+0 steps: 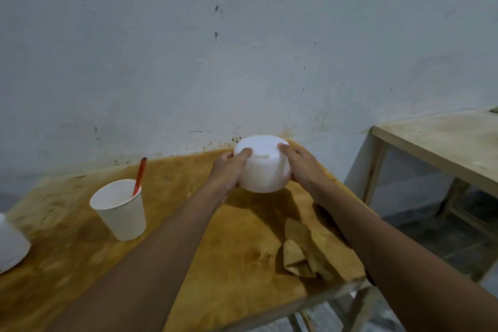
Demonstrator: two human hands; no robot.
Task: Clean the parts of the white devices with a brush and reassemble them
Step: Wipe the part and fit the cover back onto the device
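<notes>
A round white device is held above the far right part of the wooden table. My left hand grips its left side with the thumb on top. My right hand grips its right side. A brush with a red handle stands in a white paper cup on the left of the table. Another white device shows partly at the left edge of the view.
A crumpled brownish cloth lies on the table under my right forearm, near the front right corner. A white wall stands right behind the table. A second wooden table is on the right across a gap.
</notes>
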